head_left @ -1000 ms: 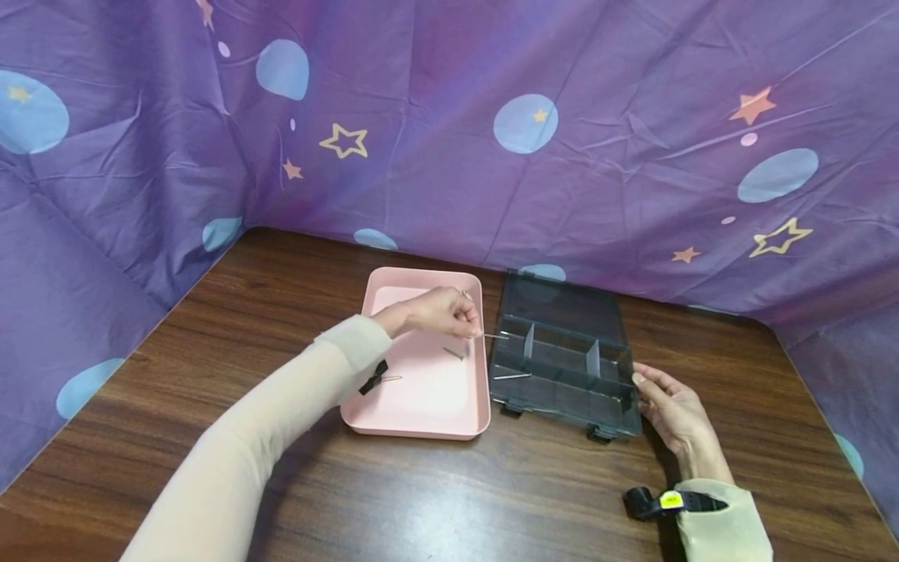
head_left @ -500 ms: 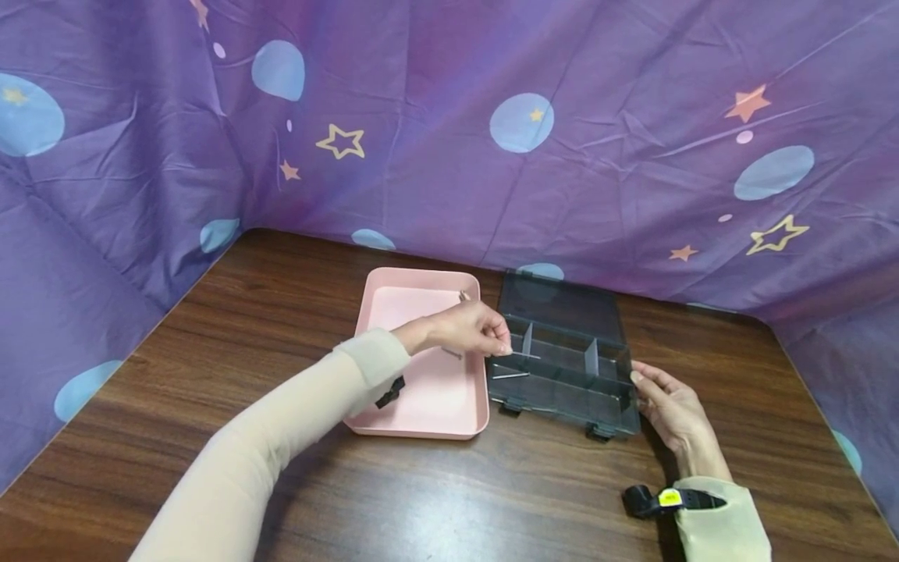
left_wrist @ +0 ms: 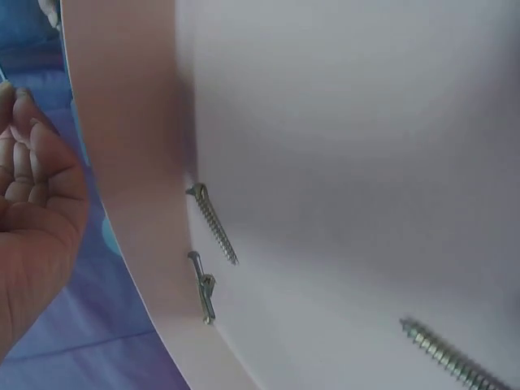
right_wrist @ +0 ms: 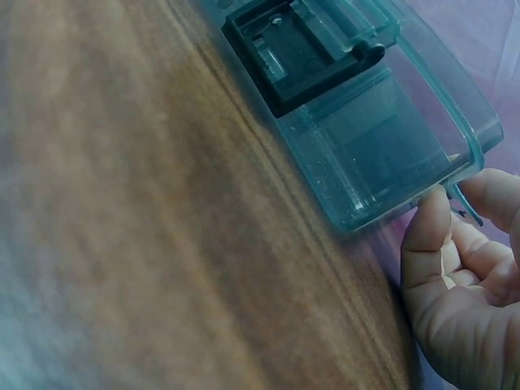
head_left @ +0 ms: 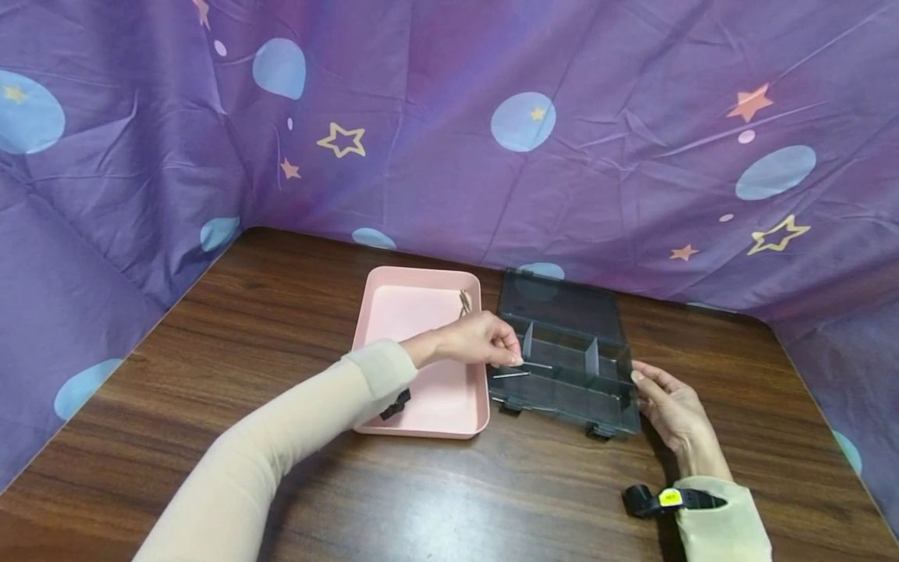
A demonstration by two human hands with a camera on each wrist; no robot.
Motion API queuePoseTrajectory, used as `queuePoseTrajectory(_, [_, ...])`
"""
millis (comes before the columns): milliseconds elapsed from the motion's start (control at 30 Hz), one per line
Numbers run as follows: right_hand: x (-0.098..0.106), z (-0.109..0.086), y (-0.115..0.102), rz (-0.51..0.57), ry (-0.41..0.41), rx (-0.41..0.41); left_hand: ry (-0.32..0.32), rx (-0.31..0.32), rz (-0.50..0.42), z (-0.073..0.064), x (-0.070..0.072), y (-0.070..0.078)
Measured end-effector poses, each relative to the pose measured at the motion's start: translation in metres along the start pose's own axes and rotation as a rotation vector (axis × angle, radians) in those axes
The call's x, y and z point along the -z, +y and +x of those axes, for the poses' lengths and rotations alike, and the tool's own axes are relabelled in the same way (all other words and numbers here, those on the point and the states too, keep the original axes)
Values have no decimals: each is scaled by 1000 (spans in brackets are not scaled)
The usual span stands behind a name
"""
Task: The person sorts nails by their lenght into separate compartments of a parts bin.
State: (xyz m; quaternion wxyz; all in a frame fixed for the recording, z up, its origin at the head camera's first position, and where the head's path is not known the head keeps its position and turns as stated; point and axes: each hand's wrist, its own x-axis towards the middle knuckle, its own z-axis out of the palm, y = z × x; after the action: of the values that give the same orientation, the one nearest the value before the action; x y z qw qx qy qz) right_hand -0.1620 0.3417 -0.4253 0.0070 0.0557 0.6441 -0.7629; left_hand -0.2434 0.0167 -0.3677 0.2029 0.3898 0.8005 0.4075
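My left hand (head_left: 485, 341) reaches across the right rim of the pink tray (head_left: 417, 428), its fingertips pinching a thin silvery nail (head_left: 538, 365) over the left part of the dark clear compartment box (head_left: 562, 297). Another nail (head_left: 511, 375) lies in the box's front left part. In the left wrist view, the hand's fingers curl inward beyond the tray wall; the nail is barely visible there. My right hand (head_left: 676, 410) holds the box's right edge between thumb and fingers, also visible in the right wrist view, with the thumb (right_wrist: 428, 227) against the box corner.
Threaded screws lie inside the tray, such as one screw (left_wrist: 215, 223) by its wall and another screw (left_wrist: 451, 357) farther in. The box lid lies back, and two black latches (head_left: 600, 432) stick out in front. A purple curtain (head_left: 421, 156) hangs behind the brown table (head_left: 393, 499).
My left hand has moved right and slightly nearer, carrying the nail from the tray's right rim to over the box. The right hand has stayed at the box's edge.
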Motion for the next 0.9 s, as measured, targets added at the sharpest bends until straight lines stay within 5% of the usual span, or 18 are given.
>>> queuePoseTrajectory(367, [-1,0,-1,-4,4,-9,14,42,-35,-2,-8,3])
queuePoseTrajectory(900, [0,0,-1,-26,1,-11,10,27,41,1,-15,5])
